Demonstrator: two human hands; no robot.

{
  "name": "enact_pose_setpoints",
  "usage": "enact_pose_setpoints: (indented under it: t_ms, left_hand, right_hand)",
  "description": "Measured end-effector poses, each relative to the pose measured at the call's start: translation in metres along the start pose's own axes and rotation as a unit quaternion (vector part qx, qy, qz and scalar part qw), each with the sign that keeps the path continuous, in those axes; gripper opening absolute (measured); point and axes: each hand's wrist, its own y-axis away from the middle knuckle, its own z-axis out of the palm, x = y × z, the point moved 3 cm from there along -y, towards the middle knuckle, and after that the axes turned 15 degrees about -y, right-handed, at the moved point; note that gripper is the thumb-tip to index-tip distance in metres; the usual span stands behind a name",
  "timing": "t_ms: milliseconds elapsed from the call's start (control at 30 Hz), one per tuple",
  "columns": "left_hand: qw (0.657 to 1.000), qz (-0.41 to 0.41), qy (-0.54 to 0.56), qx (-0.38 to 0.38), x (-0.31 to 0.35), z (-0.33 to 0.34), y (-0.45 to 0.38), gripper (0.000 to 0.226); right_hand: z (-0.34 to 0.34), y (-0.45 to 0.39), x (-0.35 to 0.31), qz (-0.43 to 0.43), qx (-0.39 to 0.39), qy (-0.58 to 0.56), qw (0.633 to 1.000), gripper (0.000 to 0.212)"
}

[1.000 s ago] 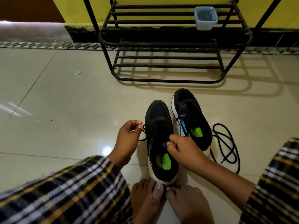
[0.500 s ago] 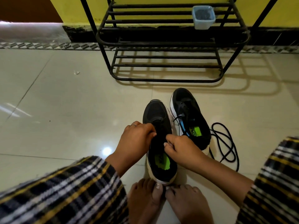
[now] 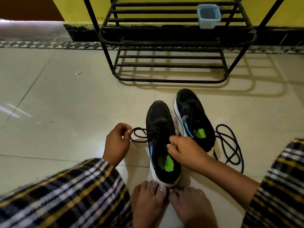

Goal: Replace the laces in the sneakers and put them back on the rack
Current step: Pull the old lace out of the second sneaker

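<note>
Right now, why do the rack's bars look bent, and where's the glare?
Head view: the wide-angle lens bows the rack legs outward; its shadow falls on the floor to the right; a bright glare spot sits beside the left hand.

Two black sneakers with white soles are set side by side on the floor: the near sneaker (image 3: 162, 142) is partly laced, the far sneaker (image 3: 194, 117) unlaced. A loose black lace (image 3: 230, 145) is coiled right of them, the black rack (image 3: 169, 41) beyond

hands (image 3: 117, 142) lacing sneaker (image 3: 162, 142), rack (image 3: 171, 41) behind
</note>
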Motion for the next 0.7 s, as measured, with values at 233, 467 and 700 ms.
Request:
enact_pose_setpoints:
  t_ms: [233, 467, 700]
  left_hand:
    - [0.962, 0.252, -0.103, -0.021, 0.046, 0.004, 0.014, 0.025]
    - [0.940, 0.292, -0.170, -0.040, 0.052, 0.008, 0.017, 0.008]
    - [0.966, 0.209, -0.152, -0.009, 0.032, -0.001, 0.007, 0.008]
  right_hand:
    - [0.003, -0.003, -0.003, -0.006, -0.013, 0.027, 1.000, 0.039]
    - [0.004, -0.001, -0.003, -0.007, -0.013, 0.029, 0.999, 0.038]
    - [0.002, 0.000, -0.002, -0.011, -0.002, 0.027, 1.000, 0.039]
